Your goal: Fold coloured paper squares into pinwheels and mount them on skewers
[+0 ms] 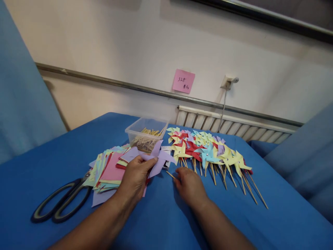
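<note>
My left hand (135,176) pinches a purple paper pinwheel (161,158) near its centre, with the thumb on top. In my right hand (191,185) is a thin wooden stick (170,174), its tip poking out to the left past the fingers. The stick's tip is apart from the pinwheel. Behind the pinwheel, partly covered by it, stands a small white box (166,148). Next to my left hand lies a loose stack of coloured paper squares (113,171). Just beyond my right hand are several finished pinwheels (208,152) on sticks.
A clear plastic container (132,133) with many wooden sticks (149,139) stands at the back. Large dark-handled scissors (70,199) lie at left, their blades under the paper. The blue-covered table (161,215) meets a wall with a radiator (205,121) and a pink note (183,81).
</note>
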`<state>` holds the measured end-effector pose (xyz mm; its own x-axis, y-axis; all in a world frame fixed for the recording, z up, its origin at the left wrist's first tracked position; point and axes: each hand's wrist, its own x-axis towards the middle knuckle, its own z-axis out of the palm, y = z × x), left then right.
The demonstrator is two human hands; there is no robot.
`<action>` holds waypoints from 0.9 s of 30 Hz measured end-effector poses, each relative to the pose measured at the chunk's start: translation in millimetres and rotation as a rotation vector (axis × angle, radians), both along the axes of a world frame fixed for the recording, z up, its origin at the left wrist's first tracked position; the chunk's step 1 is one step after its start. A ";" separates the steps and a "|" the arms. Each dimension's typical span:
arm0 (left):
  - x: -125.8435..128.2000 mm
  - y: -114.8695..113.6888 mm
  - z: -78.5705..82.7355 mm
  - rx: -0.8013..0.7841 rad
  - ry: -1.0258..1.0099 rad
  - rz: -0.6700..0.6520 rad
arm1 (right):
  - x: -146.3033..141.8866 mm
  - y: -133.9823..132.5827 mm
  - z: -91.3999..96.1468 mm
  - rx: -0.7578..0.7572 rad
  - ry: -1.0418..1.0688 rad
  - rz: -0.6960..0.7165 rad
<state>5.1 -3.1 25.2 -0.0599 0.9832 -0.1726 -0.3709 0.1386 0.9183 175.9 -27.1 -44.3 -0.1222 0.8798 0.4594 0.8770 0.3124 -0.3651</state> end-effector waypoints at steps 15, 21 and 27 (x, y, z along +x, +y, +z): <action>0.3 2.8 -6.4 -0.002 0.034 0.017 | 6.2 2.5 24.2 -0.565 1.299 0.236; 3.8 -0.9 -10.2 -0.023 0.026 -0.007 | 7.5 0.0 30.0 -0.491 1.635 0.261; 9.2 -6.2 -12.7 -0.102 -0.084 -0.063 | -10.9 -9.4 33.4 -0.351 1.724 0.276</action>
